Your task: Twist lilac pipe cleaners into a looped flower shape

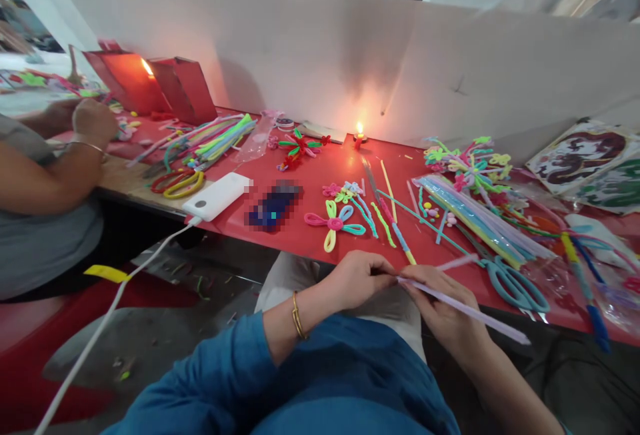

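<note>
At the red table (320, 178), left hand (357, 281) and right hand (449, 325) pinch one long lilac pipe cleaner (493, 322).

Head view, forward and down, table (320, 178) near

A pale lilac fuzzy pipe cleaner (480, 316), long and mostly straight, is held aslant before the tabletop's (340, 163) near edge.

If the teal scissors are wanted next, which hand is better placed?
Likely the right hand: it is nearer the teal scissors, on its own side. The left hand is farther off, with the right in between. Both are on the lilac stem, so either would have to let go.
</note>
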The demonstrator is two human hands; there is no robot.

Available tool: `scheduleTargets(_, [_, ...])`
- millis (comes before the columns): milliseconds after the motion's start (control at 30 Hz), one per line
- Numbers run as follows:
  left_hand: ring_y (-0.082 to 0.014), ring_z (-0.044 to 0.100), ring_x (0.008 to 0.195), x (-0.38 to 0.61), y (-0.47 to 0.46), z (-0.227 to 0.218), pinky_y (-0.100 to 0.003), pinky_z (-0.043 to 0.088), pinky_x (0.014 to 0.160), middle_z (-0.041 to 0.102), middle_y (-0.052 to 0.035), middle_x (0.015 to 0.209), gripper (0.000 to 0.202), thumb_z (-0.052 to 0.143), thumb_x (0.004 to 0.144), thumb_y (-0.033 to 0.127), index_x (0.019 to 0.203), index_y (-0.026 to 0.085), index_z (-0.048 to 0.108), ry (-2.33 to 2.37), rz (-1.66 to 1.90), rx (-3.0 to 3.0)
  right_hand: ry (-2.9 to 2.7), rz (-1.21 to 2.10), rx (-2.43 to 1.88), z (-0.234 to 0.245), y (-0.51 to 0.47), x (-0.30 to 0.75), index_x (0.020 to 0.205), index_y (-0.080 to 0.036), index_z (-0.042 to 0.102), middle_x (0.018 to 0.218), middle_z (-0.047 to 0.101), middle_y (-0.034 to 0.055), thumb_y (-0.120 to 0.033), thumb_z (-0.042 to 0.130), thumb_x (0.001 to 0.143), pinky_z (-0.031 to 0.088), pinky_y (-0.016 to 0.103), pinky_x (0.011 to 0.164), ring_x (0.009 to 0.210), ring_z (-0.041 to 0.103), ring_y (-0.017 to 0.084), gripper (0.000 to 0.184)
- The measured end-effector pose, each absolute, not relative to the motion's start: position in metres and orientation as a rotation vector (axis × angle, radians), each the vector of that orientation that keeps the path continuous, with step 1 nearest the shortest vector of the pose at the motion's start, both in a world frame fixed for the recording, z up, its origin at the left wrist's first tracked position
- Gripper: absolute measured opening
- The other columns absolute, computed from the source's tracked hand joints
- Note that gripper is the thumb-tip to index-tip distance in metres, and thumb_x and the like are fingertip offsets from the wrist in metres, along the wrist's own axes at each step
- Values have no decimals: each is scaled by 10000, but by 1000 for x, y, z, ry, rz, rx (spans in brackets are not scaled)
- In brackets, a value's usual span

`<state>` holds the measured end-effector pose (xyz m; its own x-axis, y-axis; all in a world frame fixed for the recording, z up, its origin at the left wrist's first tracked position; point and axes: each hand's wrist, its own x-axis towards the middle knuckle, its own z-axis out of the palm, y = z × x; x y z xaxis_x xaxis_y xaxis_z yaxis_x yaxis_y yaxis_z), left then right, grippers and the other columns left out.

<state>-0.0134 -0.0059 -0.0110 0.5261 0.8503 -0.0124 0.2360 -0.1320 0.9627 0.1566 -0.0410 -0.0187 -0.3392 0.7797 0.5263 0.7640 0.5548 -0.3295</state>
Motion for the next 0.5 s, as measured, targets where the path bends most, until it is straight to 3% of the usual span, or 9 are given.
scheduleTargets(233, [-133,521,627,-8,-11,-21,-248,407,613,610,-49,670,173,455,779,164,738,117,617,987,869,2109,-1916,172,-1705,-7,-36,142,860,-200,560,684,667,25,-283,505,776,457,271,506,556,629,182,130])
scheduleTargets(333, [-154,531,682,-7,-13,-25,-277,405,663,616,-62,707,205,420,792,160,727,132,612,1020,949,2196,-1821,325,-1711,-3,-30,139,902,-185,553,618,650,8,-290,535,746,456,260,505,554,625,178,189])
scheduleTargets(500, [-97,473,530,-11,-10,-22,-209,355,516,551,8,574,112,513,731,205,681,144,592,1047,900,1504,-1554,270,-1505,2,-44,154,1099,-185,480,874,653,76,-344,544,752,463,287,560,644,600,168,387])
